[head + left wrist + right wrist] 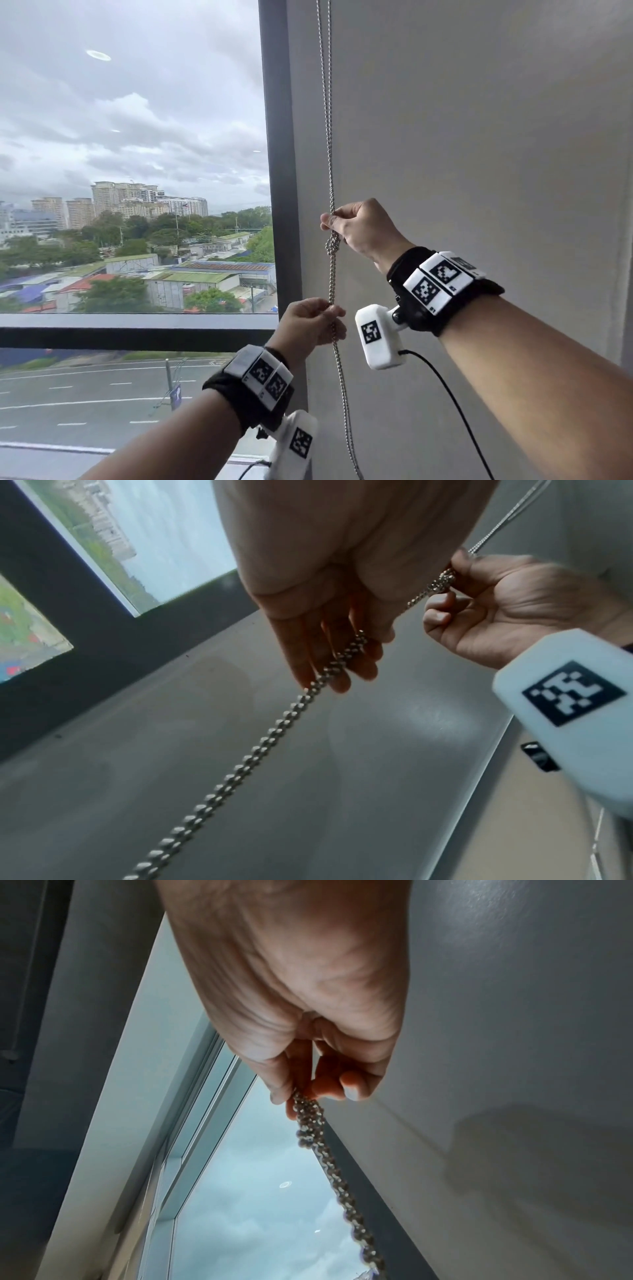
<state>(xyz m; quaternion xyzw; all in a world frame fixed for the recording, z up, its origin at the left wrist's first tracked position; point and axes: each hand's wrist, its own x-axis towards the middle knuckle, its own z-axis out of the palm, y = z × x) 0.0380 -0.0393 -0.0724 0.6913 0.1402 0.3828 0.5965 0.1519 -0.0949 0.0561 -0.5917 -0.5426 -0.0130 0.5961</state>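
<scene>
The right hand point(363, 229), mid-frame, pinches the bead chain point(329, 137) just above its knot point(333, 245). Lower centre, the left hand point(308, 325) has its grip holding the chain too.

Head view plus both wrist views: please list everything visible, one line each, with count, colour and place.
bead chain: one, silver, two strands hanging in front of the grey surface, beside the window frame
knot: one, silver, in the chain between the two hands
grey surface: one, pale grey, fills the right side; blind or wall, cannot tell
window frame: one, dark, upright post plus a low crossbar
window glass: one, clear, on the left; cloudy sky, buildings, trees and road outside
cable: one, black, trailing from the right wrist camera
wrist cameras: two, white with black markers
wrist bands: two, black with white marker tiles
left hand: pinches the chain below the knot
right hand: pinches the chain above the knot
</scene>
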